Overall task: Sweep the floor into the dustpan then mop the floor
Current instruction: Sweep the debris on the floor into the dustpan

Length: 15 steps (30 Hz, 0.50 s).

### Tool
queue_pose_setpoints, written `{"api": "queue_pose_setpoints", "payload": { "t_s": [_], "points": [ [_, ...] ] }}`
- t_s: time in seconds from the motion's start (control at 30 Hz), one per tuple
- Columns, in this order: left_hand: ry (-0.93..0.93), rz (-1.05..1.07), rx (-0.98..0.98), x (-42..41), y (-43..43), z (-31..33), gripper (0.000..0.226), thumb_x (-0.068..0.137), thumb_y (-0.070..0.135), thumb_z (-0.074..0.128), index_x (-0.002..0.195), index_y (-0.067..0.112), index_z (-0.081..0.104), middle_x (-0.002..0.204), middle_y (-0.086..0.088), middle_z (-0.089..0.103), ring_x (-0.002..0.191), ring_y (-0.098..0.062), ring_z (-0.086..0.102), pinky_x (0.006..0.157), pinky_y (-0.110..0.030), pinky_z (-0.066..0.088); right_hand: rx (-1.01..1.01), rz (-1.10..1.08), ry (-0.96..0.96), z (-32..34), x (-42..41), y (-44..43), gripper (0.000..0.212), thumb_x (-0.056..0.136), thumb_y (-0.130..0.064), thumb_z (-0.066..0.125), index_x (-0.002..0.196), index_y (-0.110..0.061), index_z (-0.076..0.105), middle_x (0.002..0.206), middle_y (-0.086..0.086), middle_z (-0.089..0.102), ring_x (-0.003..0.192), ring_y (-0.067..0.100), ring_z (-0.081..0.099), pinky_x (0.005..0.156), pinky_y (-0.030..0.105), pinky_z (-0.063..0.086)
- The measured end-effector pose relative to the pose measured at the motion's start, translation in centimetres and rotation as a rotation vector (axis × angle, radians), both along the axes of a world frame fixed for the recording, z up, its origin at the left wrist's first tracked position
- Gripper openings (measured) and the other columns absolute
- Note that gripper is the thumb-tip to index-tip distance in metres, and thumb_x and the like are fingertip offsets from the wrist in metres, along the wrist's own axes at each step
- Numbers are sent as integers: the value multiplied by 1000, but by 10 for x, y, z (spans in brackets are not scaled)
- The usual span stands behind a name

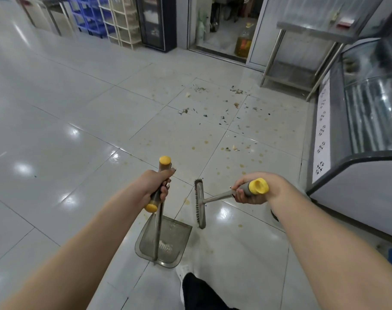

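Observation:
My left hand (155, 184) grips the grey, yellow-capped handle of a long-handled dustpan (166, 242). Its translucent grey pan hangs low over the tiled floor (67, 108), just in front of my feet. My right hand (255, 191) grips the yellow-capped handle of a broom, whose narrow dark brush head (199, 204) points to the left between my two hands. Scattered debris (215, 113), dark seed husks and pale crumbs, lies on the tiles ahead and to the right, with yellowish stains (226, 153) nearer to me.
A glass display counter (358, 121) runs along the right side. A steel table (306, 41) stands at the far right, beside an open doorway holding a jug of yellow oil (244, 41). Blue crates, cream shelving and a dark cabinet line the far wall. My leg (199, 291) shows below.

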<state>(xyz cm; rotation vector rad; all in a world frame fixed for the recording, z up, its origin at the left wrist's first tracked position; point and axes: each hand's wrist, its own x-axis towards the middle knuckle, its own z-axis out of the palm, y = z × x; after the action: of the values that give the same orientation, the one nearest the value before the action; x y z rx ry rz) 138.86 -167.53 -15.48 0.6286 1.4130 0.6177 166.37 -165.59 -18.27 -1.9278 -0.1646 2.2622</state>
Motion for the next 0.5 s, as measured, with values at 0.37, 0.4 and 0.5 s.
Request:
{"api": "queue_pose_setpoints", "payload": {
  "t_s": [0.37,0.4,0.5],
  "points": [
    [41,6,-6,-34,166,10,37,92,29,60,64,12,43,37,5,40,25,-5,33,32,-8,29,-35,57,-11,-20,-27,190,15,86,-8,52,73,-1,50,49,10,51,30,15,52,48,2,46],
    [43,4,1,-36,181,12,36,92,28,60,64,12,43,37,5,40,26,-5,33,32,-8,29,-36,75,2,-18,-29,207,11,82,-7,54,73,-1,50,50,8,51,31,14,53,61,-3,43],
    [58,-4,21,-40,221,15,37,92,27,59,63,12,43,37,5,40,26,-4,33,32,-9,30,-18,51,16,-14,-38,246,15,89,-8,51,76,-2,48,50,12,51,30,17,53,48,6,48]
  ]
}}
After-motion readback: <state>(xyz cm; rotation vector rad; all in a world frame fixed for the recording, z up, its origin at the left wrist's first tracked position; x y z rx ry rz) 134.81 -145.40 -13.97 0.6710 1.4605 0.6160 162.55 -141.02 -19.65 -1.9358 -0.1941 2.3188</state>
